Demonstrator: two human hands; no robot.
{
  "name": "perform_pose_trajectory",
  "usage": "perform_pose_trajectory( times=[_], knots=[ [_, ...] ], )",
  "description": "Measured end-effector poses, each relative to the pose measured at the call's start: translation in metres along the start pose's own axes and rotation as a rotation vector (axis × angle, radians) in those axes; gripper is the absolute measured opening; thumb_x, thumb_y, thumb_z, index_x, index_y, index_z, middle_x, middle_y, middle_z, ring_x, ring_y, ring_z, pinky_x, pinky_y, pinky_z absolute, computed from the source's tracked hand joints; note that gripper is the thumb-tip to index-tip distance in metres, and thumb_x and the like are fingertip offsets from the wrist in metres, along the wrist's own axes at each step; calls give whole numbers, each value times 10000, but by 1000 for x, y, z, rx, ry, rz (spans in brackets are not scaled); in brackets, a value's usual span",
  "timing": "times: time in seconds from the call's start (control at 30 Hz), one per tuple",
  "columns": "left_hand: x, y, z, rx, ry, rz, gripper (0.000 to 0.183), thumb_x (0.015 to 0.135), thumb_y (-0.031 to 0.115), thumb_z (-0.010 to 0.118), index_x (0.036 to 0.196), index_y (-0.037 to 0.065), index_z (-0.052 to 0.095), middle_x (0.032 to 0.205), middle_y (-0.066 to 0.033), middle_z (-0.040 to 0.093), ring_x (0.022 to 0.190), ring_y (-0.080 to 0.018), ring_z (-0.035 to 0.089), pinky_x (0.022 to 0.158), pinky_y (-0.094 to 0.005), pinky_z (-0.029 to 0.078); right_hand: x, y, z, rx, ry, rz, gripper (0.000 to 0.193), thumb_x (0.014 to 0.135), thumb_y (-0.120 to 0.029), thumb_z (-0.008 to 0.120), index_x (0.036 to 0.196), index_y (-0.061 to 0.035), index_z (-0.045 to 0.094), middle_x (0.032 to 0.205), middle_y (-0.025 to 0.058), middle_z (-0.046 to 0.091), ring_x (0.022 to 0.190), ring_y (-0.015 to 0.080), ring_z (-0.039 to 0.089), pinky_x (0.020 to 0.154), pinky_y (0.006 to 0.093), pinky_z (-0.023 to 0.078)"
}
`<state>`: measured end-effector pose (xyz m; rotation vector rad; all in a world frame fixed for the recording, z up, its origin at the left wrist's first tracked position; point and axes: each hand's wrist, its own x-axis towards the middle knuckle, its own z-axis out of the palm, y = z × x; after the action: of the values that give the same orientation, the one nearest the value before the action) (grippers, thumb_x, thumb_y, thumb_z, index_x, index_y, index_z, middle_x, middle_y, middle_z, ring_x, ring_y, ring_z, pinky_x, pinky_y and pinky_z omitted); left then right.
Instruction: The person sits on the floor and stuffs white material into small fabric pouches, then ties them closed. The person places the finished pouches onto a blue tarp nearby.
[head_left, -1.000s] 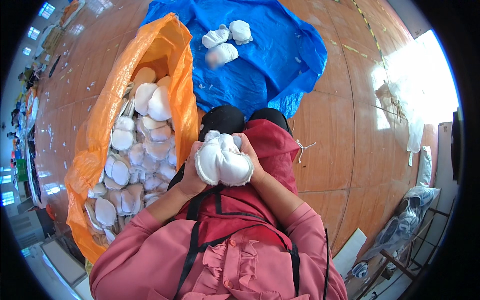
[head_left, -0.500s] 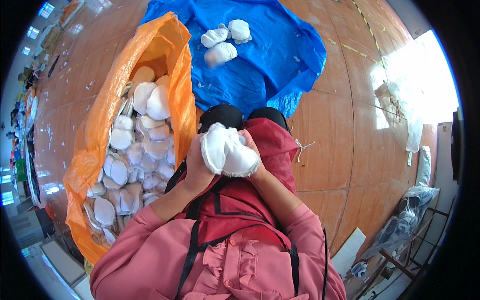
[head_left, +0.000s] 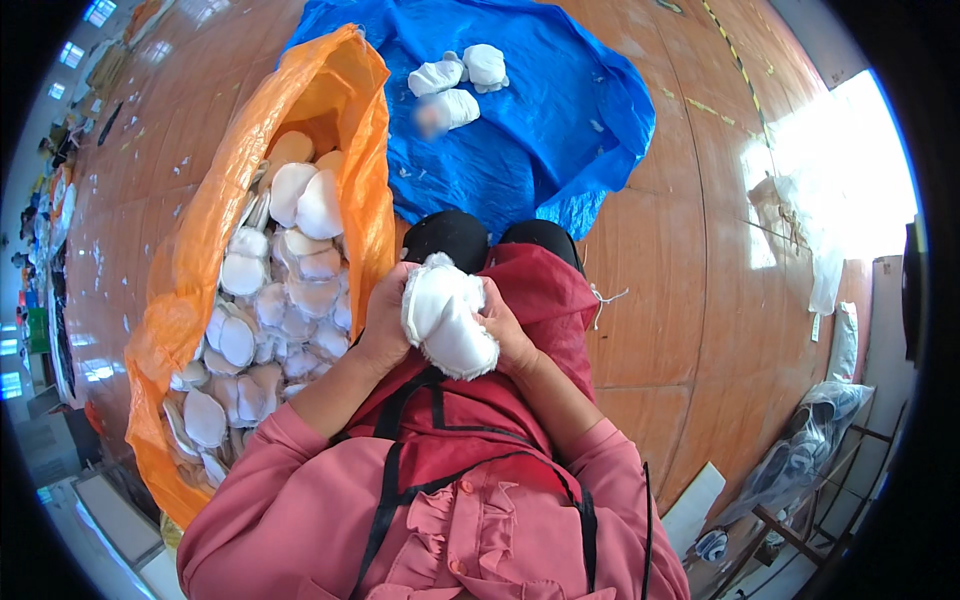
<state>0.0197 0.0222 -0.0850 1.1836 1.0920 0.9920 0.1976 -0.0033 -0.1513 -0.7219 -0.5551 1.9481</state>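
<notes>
Over my lap I hold some white padded pieces (head_left: pixel 444 316) with rounded ends and fuzzy edges, pressed together with a fold between them. My left hand (head_left: pixel 384 316) grips their left side. On the right, my right hand (head_left: pixel 510 332) pinches the edge, thumb toward the front. The pads hide some of my fingertips. Close by on my left stands an open orange woven bag (head_left: pixel 367 190). It holds many similar pale oval pads (head_left: pixel 236 342), loosely heaped.
Beyond my knees a blue plastic sheet (head_left: pixel 520 150) is spread on the brown floor (head_left: pixel 640 330). Several white bundles (head_left: pixel 486 66) lie on it. At the far right are a clear plastic bag (head_left: pixel 800 450) with dark contents and a metal frame (head_left: pixel 790 530).
The white pads have tilted and turned in my hands, their lower end now nearer my body. My right hand has shifted slightly lower along their edge.
</notes>
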Motion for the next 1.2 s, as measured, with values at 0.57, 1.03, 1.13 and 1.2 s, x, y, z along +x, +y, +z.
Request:
perform_pose_trajectory(
  times=[0.57, 1.03, 1.13, 1.2],
  knots=[
    [-20, -19, 7, 558, 155, 310, 383, 762, 171, 781, 1022, 34, 535, 937, -115, 551, 872, -229, 590, 792, -324, 475, -5, 8, 11, -933, 207, -261, 758, 769, 6, 737, 1406, -5, 326, 1272, 154, 502, 1212, 264, 493, 1052, 362, 382],
    [-16, 3, 3, -147, 2, -265, 378, 943, 311, 642, 1153, 18, 526, 1044, -45, 560, 967, -108, 526, 868, -269, 450, -9, 11, 12, -945, 173, -463, 875, 735, 102, 666, 1494, -2, 243, 1405, 198, 401, 1341, 334, 393, 1126, 376, 306],
    [-15, -1, 1, -53, -3, -241, 398, 906, 294, 692, 1143, 27, 515, 1032, -44, 557, 963, -105, 521, 862, -276, 454, -11, 8, 14, -935, 150, -445, 892, 729, 111, 654, 1506, -9, 234, 1422, 195, 397, 1358, 334, 381, 1136, 378, 295],
    [-14, 6, 4, 99, 4, -203, 384, 889, 251, 710, 1134, 28, 516, 1031, -42, 555, 962, -103, 520, 860, -286, 459, -11, 6, 15, -958, 142, -471, 900, 725, 108, 662, 1507, -12, 235, 1395, 200, 408, 1325, 345, 405, 1115, 379, 319]
  ],
)
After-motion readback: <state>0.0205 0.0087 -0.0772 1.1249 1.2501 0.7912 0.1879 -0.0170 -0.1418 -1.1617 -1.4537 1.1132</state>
